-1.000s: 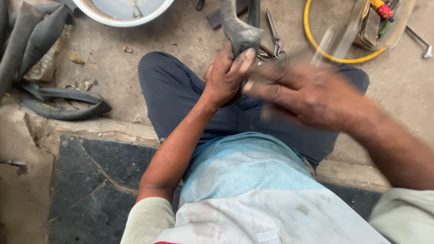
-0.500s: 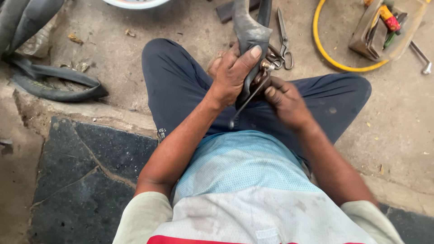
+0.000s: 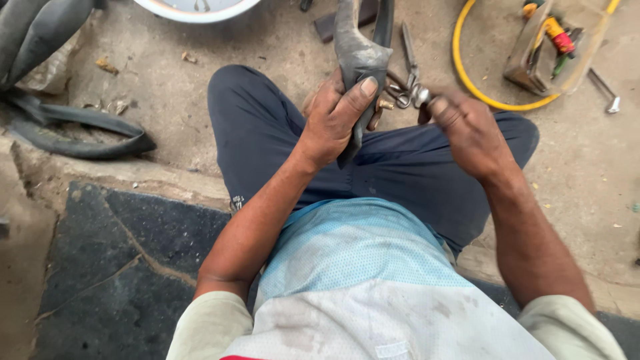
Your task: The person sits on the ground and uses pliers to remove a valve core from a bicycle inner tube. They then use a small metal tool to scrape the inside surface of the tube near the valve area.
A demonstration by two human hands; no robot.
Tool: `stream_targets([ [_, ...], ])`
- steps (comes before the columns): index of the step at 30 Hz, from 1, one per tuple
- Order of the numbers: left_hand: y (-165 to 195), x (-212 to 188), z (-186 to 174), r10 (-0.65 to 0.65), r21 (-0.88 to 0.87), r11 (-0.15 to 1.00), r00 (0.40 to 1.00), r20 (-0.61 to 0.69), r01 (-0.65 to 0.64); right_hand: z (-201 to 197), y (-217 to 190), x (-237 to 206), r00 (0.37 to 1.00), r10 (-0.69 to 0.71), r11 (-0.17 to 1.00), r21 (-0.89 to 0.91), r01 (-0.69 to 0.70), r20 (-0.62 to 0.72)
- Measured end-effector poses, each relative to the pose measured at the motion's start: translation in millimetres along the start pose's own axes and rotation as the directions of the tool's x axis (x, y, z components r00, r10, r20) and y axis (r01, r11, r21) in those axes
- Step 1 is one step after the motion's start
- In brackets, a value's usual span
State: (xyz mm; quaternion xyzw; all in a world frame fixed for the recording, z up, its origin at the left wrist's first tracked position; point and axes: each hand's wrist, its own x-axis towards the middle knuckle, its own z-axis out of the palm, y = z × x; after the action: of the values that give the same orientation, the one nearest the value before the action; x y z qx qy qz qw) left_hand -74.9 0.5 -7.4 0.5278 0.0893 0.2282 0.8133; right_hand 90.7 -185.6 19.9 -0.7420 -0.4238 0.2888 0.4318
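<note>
Over the lap, left hand point(image 3: 333, 123) clamps a folded grey inner tube point(image 3: 359, 60) with its brass valve point(image 3: 385, 105) at 3 o'clock, right hand point(image 3: 470, 130) pinches a small metal tool point(image 3: 420, 95), scissors point(image 3: 408, 57) beyond, yellow hose point(image 3: 467, 73) at 2 o'clock.

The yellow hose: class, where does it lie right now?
In the head view the yellow hose curves on the concrete ground at upper right, beyond the right hand, looping around a clear tool container.
</note>
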Motion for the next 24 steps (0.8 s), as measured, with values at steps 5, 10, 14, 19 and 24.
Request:
stream_targets([
  [5, 5, 0, 3, -0.032, 0.098, 0.995, 0.999, 0.032, 0.028, -14, -52, 7, 0.913, -0.349, 0.826, -0.392, 0.406, 0.21],
  [10, 9, 2, 4, -0.05, 0.28, 0.96, 0.981, 0.188, -0.005, -27, -58, 21, 0.815, -0.399, 0.569, -0.584, 0.579, 0.419],
  [14, 12, 0, 2, -0.176, 0.38, 0.92, 0.969, 0.172, 0.1, -41, -42, 28, 0.754, -0.46, 0.408, -0.643, 0.648, 0.468],
  [19, -1, 7, 13, 0.168, 0.193, 0.958, 0.961, 0.218, -0.212, 24, -25, 29, 0.985, 0.15, 0.86, 0.48, -0.171, 0.081],
  [24, -19, 11, 13, 0.169, 0.189, 0.965, 0.983, 0.073, -0.18, 77, 42, -12, 0.945, 0.309, 0.321, 0.924, -0.209, 0.106],
])
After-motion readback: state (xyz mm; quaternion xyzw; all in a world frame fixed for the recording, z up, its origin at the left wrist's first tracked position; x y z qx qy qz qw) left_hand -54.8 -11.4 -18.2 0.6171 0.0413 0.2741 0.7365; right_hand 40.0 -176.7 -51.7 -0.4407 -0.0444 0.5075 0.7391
